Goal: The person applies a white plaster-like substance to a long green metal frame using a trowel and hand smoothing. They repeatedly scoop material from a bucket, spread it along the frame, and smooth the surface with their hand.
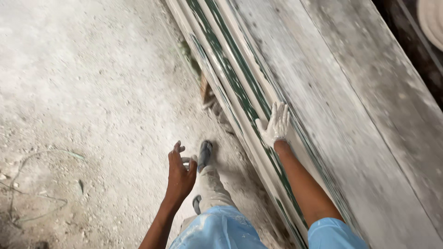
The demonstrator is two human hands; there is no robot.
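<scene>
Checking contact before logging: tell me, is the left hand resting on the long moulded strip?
No, the left hand hangs open over the dusty floor; only the plaster-coated right hand lies on the strip.

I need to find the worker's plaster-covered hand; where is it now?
In the head view, the white-coated right hand lies flat on the long green-and-white moulding, right of centre, beside the grey plank.

Probably a plaster-moulding workshop — dusty floor [92, 92], long moulded strips [230, 78].
</scene>
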